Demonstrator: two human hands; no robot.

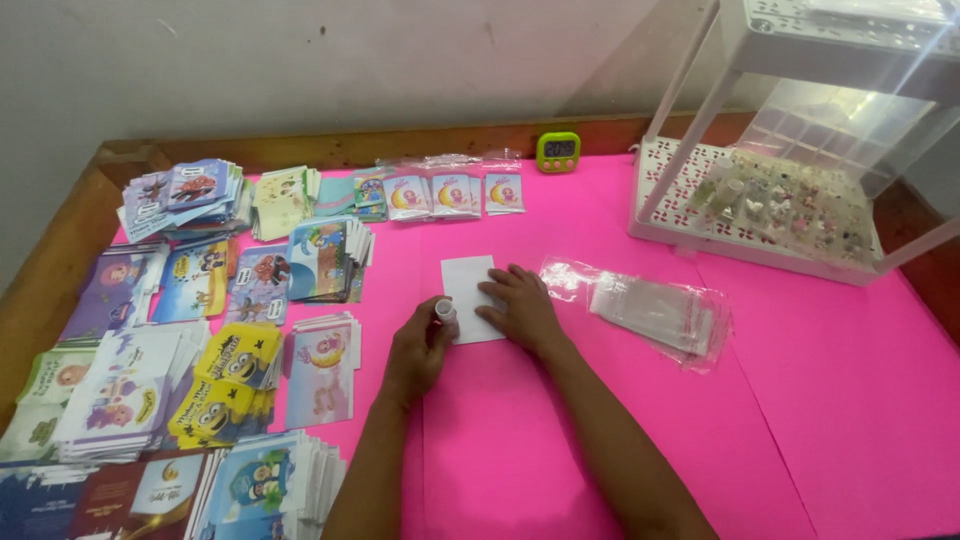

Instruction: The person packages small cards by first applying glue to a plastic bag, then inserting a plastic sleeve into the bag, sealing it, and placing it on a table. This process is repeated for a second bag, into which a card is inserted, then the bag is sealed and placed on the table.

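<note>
Bright pink sheeting covers a wooden-edged table (700, 400) set against a plain pale wall. Near the middle lies a blank white card (468, 290), its long axis running from near to far. The right hand (520, 308) rests flat on the card's right edge, fingers spread and pressing it down, not curled around anything. The left hand (420, 345) sits just beside the card's near left corner, fingers closed around a small white tube (445, 309) with its capped end pointing up and toward the card; it may be a glue stick, though it is too small to say for certain. So the card lies to the right of and slightly beyond the tube, with the left hand the nearer to that corner. Just right of the right hand is a loose pile of clear plastic sleeves (655, 310). Filling the left side are stacks of colourful cartoon-printed cards (230, 375), yellow, blue, purple and pale. Along the far edge runs a row of small packets (450, 192) with a moon picture, and a little green digital timer (558, 151). At far right stands a white plastic rack (690, 160) holding tiny trinkets.
</note>
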